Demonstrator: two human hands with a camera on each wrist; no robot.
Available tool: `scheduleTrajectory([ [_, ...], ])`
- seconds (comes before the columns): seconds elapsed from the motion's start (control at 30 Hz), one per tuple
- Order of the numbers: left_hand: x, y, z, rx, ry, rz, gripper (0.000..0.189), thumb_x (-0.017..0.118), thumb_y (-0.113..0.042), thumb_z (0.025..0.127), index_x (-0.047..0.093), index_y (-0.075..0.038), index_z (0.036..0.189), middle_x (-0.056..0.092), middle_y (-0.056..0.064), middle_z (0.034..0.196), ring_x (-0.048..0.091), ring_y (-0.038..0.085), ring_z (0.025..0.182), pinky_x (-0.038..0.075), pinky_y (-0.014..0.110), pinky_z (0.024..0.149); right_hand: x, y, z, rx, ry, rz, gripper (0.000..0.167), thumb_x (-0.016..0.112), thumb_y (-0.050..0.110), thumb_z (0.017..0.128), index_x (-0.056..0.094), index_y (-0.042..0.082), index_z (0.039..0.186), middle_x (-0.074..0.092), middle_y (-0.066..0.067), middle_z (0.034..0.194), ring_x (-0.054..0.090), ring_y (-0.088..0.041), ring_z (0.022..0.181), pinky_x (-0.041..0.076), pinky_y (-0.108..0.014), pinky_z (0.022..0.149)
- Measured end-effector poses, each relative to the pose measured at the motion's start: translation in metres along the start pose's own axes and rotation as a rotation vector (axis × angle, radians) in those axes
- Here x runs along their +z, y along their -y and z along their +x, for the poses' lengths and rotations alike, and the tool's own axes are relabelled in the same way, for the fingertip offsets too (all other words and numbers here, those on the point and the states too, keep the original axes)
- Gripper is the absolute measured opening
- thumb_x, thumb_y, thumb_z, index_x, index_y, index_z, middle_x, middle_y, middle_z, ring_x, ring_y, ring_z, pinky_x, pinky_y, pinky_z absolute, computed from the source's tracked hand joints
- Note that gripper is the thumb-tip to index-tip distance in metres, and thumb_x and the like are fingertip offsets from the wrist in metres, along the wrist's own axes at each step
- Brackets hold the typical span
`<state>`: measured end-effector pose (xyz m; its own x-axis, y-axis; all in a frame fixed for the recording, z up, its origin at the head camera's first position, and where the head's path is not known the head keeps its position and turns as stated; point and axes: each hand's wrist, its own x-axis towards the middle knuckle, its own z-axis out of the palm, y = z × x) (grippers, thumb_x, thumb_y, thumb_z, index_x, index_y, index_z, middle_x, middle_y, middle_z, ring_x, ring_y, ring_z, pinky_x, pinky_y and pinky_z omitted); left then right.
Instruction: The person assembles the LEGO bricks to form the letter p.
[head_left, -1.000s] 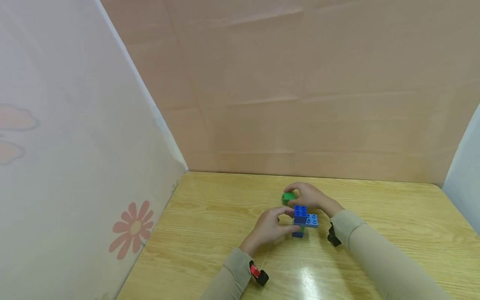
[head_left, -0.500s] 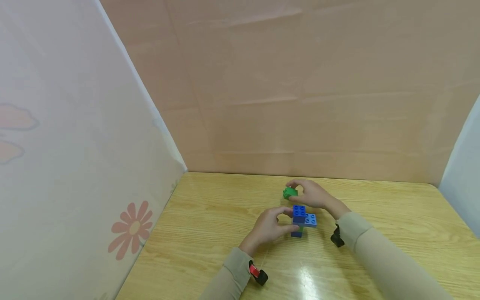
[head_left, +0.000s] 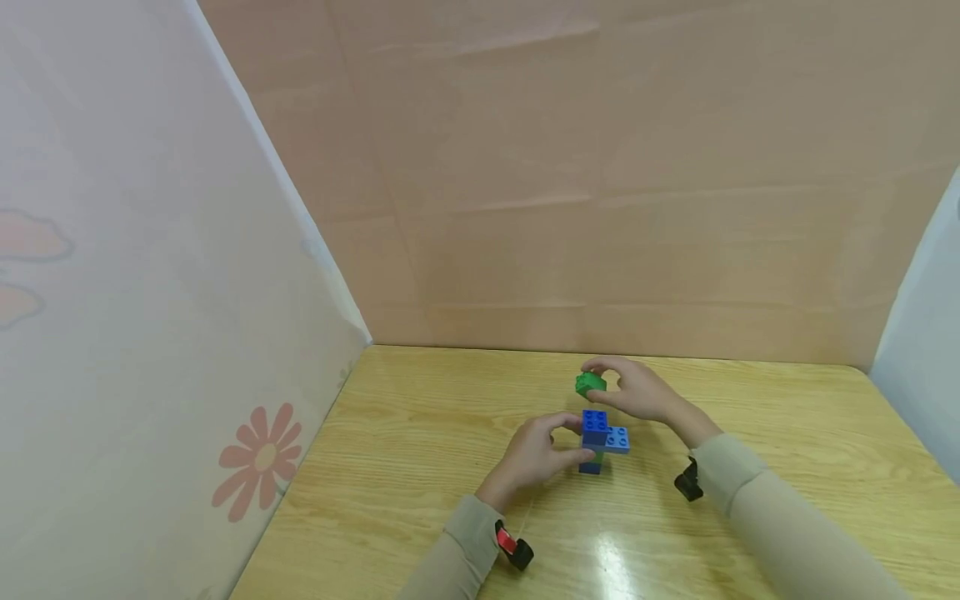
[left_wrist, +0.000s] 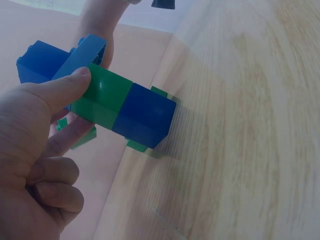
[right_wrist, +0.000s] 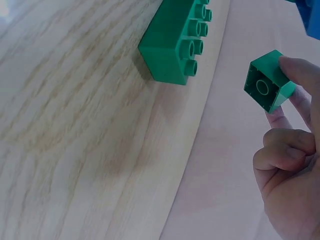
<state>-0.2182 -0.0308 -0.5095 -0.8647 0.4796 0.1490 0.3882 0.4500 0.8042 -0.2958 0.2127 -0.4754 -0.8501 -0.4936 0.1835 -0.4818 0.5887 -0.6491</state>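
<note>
My left hand (head_left: 532,454) holds a stack of toy building bricks by its side, thumb on the near face. The stack has a dark blue brick (head_left: 596,427) on top, a lighter blue plate (head_left: 618,439) jutting right, then a green brick (left_wrist: 102,95) and a blue brick (left_wrist: 145,115) at the bottom. My right hand (head_left: 641,393) pinches a small green brick (right_wrist: 270,80) between thumb and fingers, behind and above the stack. Its hollow underside shows in the right wrist view. A long studded green brick (right_wrist: 167,45) lies low on the table; whether it joins the stack I cannot tell.
The wooden table (head_left: 420,425) runs back to a tan, creased backdrop (head_left: 480,250). On the left hangs a pale sheet (head_left: 150,250) with flower prints. Another pale surface (head_left: 918,292) borders the right side.
My right hand has drawn slightly rightward with the small green brick, which has tilted and risen a little. The left hand keeps its hold on the stack.
</note>
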Motion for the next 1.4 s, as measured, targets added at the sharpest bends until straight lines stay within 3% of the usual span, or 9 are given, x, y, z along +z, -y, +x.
scheduleTrajectory([
  [0.3, 0.001, 0.002, -0.001, 0.008, 0.001, -0.002, 0.042, 0.079, -0.042, 0.093, 0.070, -0.023, 0.129, 0.069, -0.019, 0.118, 0.062, 0.009, 0.119, 0.053, 0.030, 0.090, -0.010, 0.005, -0.014, -0.007, -0.033, -0.007, 0.046, 0.078, 0.033, 0.096, 0.062, 0.013, 0.134, 0.067, -0.003, 0.122, 0.061, -0.036, 0.119, 0.052, -0.063, 0.092],
  [0.57, 0.001, 0.002, -0.002, -0.009, -0.004, -0.009, 0.042, 0.078, -0.045, 0.093, 0.070, -0.025, 0.130, 0.068, -0.021, 0.119, 0.061, 0.009, 0.120, 0.052, 0.029, 0.091, -0.017, 0.007, -0.026, -0.013, -0.085, -0.036, 0.041, 0.078, 0.036, 0.095, 0.062, 0.018, 0.129, 0.067, -0.003, 0.120, 0.063, -0.036, 0.115, 0.054, -0.058, 0.087],
  [1.17, 0.000, -0.004, -0.003, -0.043, -0.001, -0.020, 0.039, 0.079, -0.044, 0.092, 0.071, -0.028, 0.127, 0.067, -0.022, 0.116, 0.061, 0.007, 0.119, 0.053, 0.033, 0.093, -0.030, 0.017, -0.061, 0.007, -0.132, 0.008, 0.042, 0.078, 0.031, 0.096, 0.061, 0.011, 0.129, 0.065, -0.004, 0.125, 0.059, -0.035, 0.121, 0.052, -0.063, 0.090],
  [1.27, 0.000, -0.004, -0.003, -0.045, -0.002, -0.023, 0.040, 0.079, -0.045, 0.092, 0.070, -0.028, 0.127, 0.067, -0.022, 0.116, 0.061, 0.007, 0.120, 0.053, 0.034, 0.093, -0.030, 0.018, -0.066, 0.000, -0.137, -0.001, 0.040, 0.078, 0.031, 0.096, 0.061, 0.013, 0.128, 0.066, -0.002, 0.125, 0.059, -0.032, 0.120, 0.053, -0.058, 0.089],
  [1.4, 0.000, -0.003, -0.003, -0.036, -0.004, -0.020, 0.040, 0.079, -0.044, 0.092, 0.070, -0.027, 0.127, 0.067, -0.021, 0.117, 0.061, 0.009, 0.120, 0.053, 0.033, 0.093, -0.030, 0.019, -0.072, -0.005, -0.139, -0.019, 0.036, 0.078, 0.031, 0.096, 0.061, 0.018, 0.126, 0.066, 0.002, 0.123, 0.061, -0.026, 0.110, 0.054, -0.042, 0.081],
])
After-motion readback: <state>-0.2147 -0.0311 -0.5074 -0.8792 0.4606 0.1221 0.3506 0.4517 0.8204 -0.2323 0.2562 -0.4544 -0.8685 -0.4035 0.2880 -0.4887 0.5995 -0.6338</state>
